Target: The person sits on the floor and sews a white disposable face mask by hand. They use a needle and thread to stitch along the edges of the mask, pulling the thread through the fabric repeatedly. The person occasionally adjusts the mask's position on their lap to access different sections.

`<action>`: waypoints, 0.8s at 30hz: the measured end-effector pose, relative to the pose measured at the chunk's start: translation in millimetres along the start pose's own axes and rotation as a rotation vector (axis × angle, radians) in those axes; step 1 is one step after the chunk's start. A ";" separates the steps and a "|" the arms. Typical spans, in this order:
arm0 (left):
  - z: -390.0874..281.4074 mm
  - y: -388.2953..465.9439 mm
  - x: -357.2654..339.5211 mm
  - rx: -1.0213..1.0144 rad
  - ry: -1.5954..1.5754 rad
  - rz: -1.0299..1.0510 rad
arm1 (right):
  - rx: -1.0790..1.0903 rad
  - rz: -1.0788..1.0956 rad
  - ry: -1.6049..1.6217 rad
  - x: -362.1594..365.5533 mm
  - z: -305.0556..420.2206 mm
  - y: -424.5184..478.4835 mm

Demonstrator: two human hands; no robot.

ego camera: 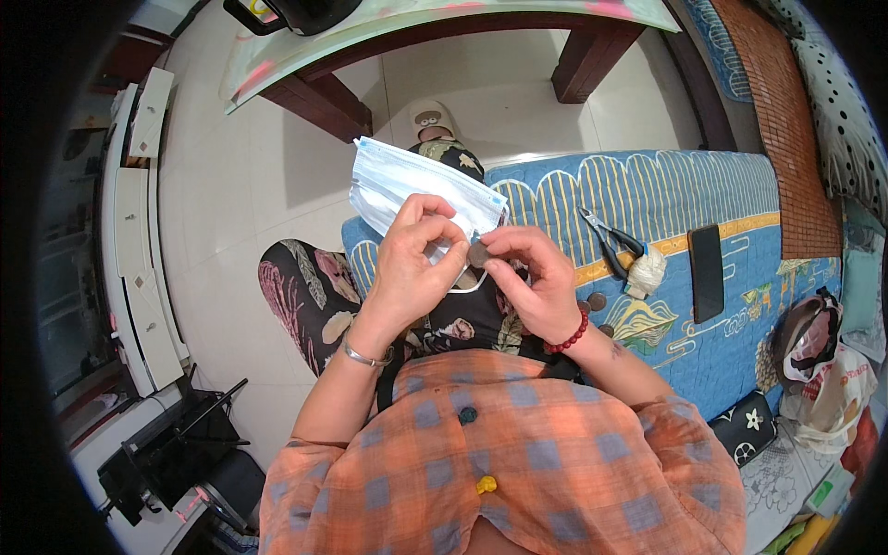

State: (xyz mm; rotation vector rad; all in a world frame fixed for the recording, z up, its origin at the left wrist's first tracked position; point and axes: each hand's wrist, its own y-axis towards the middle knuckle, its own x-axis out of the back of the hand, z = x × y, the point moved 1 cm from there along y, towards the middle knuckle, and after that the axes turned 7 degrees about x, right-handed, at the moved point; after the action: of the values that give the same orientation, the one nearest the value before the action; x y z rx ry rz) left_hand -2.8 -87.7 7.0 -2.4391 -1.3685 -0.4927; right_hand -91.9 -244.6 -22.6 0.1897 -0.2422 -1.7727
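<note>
My right hand (pixel 531 277) pinches a dark round disc, perhaps a coin (pixel 478 254), between thumb and index finger. Right beside it, my left hand (pixel 416 260) has its thumb and index fingertips together; whatever lies between them is too small to tell. A light blue disposable face mask (pixel 423 184) rests over my lap behind the hands, and a white ear loop (pixel 472 286) curves below the disc. Several similar discs (pixel 596 301) lie on the blue quilted cover (pixel 666 361) by my right wrist. Farther right are black-handled cutting pliers (pixel 610 243) and a ball of pale string (pixel 646 272).
A black phone (pixel 706 274) lies on the cover at right, with a black patterned pouch (pixel 744 429) and a plastic bag (pixel 832 395) beyond. Ahead stands a glass-topped table (pixel 416 31) with dark wooden legs and a black kettle (pixel 305 14). White drawers (pixel 142 222) stand at left.
</note>
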 end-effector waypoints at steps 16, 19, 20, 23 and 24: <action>-3.4 3.0 1.9 0.066 -0.083 -0.018 | 0.063 -0.048 -0.212 -9.6 -1.0 9.4; -3.2 3.3 2.9 0.075 -0.086 -0.021 | 0.046 -0.043 -0.240 -8.9 -0.8 12.0; -3.1 3.3 3.5 0.081 -0.087 -0.024 | 0.039 -0.035 -0.249 -8.6 0.3 12.8; -3.2 3.0 3.9 0.113 -0.081 -0.020 | -0.060 -0.027 -0.195 -8.1 3.5 13.2; -3.4 2.9 3.5 0.122 -0.091 -0.018 | -0.079 -0.019 -0.174 -7.8 4.3 12.7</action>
State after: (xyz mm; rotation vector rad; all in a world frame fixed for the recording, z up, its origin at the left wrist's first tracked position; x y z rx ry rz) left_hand 0.9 -87.9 11.3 -2.3788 -1.4143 -0.2965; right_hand -79.4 -239.3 -15.2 -0.0190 -0.2950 -1.8155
